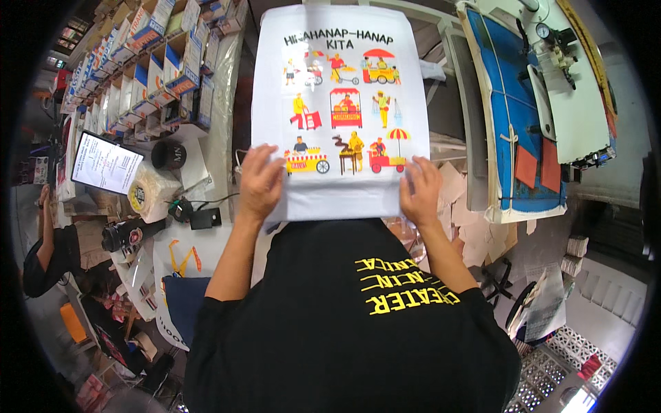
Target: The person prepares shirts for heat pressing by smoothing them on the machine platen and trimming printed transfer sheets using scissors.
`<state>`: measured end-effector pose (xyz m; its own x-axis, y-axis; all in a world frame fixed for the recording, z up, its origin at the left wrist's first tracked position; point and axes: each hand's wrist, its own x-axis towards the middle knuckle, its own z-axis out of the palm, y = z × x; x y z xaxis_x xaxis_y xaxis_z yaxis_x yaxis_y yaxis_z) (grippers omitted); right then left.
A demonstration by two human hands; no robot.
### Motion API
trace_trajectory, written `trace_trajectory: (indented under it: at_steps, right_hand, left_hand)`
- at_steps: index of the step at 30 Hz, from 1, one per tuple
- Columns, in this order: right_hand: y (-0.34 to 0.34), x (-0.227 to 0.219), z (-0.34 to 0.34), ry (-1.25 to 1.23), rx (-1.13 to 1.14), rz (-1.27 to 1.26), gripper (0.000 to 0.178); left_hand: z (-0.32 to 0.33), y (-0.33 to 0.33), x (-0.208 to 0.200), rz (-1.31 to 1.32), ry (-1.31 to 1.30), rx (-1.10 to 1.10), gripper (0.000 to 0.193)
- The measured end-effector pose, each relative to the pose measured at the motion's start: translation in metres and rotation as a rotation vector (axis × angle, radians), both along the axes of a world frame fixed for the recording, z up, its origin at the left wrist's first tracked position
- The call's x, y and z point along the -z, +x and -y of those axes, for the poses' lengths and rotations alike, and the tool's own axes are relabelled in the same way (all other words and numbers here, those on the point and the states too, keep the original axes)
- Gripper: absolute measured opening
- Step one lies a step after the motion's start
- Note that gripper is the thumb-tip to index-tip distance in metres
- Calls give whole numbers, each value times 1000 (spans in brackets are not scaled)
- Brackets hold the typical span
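Both the left hand [259, 184] and right hand [421, 191] press flat, fingers spread, gripping nothing, on the printed white shirt [340, 110]; uneven smoothing could, I judge, crease the print.

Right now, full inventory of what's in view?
white sheet: one, printed with small colourful cart pictures, flat at centre under both hands
cardboard boxes: a row, blue, white and orange, upper left shelf
tablet screen: one, lit white, left
tape roll: one, pale, beside the tablet screen
press machine: one, blue and white, right
paper scraps: several, tan, right of the sheet
black shirt: one, yellow lettering, bottom centre
left hand: fingers flat on the sheet
right hand: fingers flat on the sheet
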<state>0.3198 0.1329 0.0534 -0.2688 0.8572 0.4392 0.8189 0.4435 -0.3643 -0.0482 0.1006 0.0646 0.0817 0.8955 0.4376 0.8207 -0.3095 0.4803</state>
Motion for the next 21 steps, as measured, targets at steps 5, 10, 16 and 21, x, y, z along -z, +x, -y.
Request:
trace_trajectory:
  at_steps: [5,10,16,21]
  right_hand:
    - [-3,0,7,-49,-40,35,32]
    - [-2,2,6,-28,-51,50,33]
    - [-2,1,8,-40,-50,57,33]
    - [-2,-2,8,-54,-55,46,32]
  left_hand:
    - [-4,13,0,-13,-30,9,22]
    - [-6,14,4,11,-34,-1,22]
    - [-6,14,6,33,-41,-12,22]
    - [-8,15,3,50,-37,-18,22]
